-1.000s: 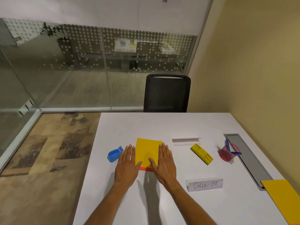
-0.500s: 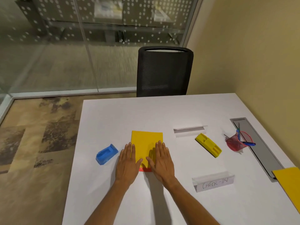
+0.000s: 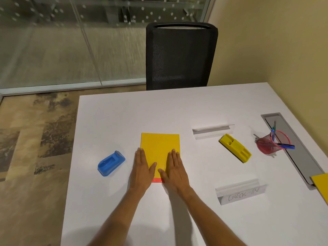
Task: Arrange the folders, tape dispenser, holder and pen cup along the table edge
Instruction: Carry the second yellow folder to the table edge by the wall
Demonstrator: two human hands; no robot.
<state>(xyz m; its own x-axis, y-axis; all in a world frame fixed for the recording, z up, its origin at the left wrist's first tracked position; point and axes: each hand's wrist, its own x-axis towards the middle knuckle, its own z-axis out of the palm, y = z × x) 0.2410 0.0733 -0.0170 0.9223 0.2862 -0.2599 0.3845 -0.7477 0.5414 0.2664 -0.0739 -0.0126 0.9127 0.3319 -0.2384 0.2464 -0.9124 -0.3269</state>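
A yellow folder [image 3: 159, 147] lies flat mid-table on top of a red one, whose edge [image 3: 157, 180] peeks out at the near end. My left hand [image 3: 142, 170] and my right hand [image 3: 174, 170] rest palm-down on the stack's near corners, fingers together and flat. A blue tape dispenser [image 3: 111, 163] sits just left of my left hand. To the right lie a yellow holder [image 3: 235, 147] and a pink mesh pen cup [image 3: 271, 142], tipped on its side with pens in it. Another yellow folder [image 3: 322, 185] pokes in at the right edge.
Two clear acrylic sign stands are on the white table [image 3: 177, 110]: a blank one [image 3: 212, 131] and one reading CHECK-IN [image 3: 241, 192]. A grey cable tray [image 3: 292, 148] runs along the right side. A black mesh chair [image 3: 181, 55] stands at the far edge.
My view has tilted down and moved closer to the table. Both hands have stayed flat on the folder stack, which has hardly shifted.
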